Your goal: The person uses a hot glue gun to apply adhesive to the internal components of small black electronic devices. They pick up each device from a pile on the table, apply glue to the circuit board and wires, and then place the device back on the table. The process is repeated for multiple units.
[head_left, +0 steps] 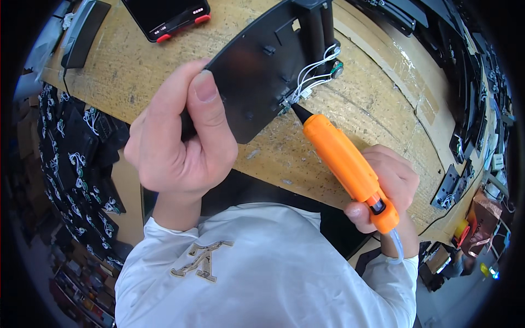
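Black panel (246,71), head view, is held above the wooden bench (377,109), its edge pinched between the thumb and curled fingers of the left hand (183,134). The right hand (392,177), wrapped around an orange glue gun (339,156), directs its black nozzle (301,113) beside white wires (306,74).

Wood tbl (126,71) w/ device (167,15), blk pcs (445,185)
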A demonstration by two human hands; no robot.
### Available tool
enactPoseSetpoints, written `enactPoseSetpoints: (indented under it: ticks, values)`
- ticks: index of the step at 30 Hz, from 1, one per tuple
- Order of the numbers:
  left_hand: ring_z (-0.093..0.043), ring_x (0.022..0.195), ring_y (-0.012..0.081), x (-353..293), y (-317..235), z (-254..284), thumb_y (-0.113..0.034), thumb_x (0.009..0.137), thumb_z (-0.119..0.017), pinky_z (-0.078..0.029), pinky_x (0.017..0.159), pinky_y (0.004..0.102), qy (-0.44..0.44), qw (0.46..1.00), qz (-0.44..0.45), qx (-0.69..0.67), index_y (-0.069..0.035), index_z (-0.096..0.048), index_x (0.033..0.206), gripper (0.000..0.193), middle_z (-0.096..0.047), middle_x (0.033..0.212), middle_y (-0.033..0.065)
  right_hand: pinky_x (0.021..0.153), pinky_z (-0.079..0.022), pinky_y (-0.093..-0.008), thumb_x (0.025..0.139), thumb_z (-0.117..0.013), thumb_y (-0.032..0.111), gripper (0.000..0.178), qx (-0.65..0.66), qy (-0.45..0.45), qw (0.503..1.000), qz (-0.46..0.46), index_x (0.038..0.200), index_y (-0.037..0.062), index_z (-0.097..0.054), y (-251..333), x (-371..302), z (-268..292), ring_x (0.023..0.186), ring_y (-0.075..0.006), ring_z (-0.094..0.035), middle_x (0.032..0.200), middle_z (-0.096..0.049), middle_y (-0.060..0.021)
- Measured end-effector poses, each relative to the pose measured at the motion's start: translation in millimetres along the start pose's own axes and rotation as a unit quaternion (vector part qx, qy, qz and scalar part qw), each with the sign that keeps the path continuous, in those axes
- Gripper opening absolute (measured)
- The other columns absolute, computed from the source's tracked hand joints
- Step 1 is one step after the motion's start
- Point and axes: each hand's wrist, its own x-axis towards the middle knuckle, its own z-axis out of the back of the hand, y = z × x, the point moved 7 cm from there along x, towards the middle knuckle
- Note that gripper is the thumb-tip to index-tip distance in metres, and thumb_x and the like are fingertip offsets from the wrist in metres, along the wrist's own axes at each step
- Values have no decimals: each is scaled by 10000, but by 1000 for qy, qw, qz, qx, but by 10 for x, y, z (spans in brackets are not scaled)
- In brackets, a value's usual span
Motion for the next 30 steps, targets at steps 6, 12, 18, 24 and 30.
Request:
enactPoseSetpoints:
  ticks: [6,12,18,24,30]
  values:
    - [-632,684,136,15,-17,11,-44,916,-584,-511,666,210,23,1000,3,-4,120,-631,959,176,-685,816,157,486,-483,-307,763,-719,420,457,-126,41,991,5,751,-21,-602,140,-8,-49,526,-247,-588,636,-588,-109]
    - [-630,687,135,12,17,16,-51,916,-587,-511,672,212,21,1000,10,2,116,-629,967,179,-684,819,156,473,-462,-308,778,-704,429,454,-154,76,985,-12,762,-12,-594,160,-5,-41,520,-247,-571,641,-586,-111]
    - [-615,683,113,17,38,11,-52,920,-584,-488,665,195,19,1000,24,-5,113,-632,965,178,-685,817,140,453,-439,-295,771,-710,434,452,-158,77,984,-13,748,-1,-589,160,-16,-43,503,-230,-556,630,-579,-97]
    - [-604,676,99,28,65,9,-47,923,-575,-475,648,188,17,999,49,4,106,-635,955,168,-680,799,117,436,-418,-291,756,-724,432,449,-168,82,982,-1,735,7,-581,151,-54,-54,484,-216,-533,613,-562,-84]
    - [-551,659,59,9,134,-9,-38,922,-575,-430,615,165,10,996,89,2,97,-639,943,152,-664,776,86,419,-388,-283,728,-751,447,464,-201,72,977,18,707,22,-565,167,-76,-64,470,-197,-503,591,-533,-65]
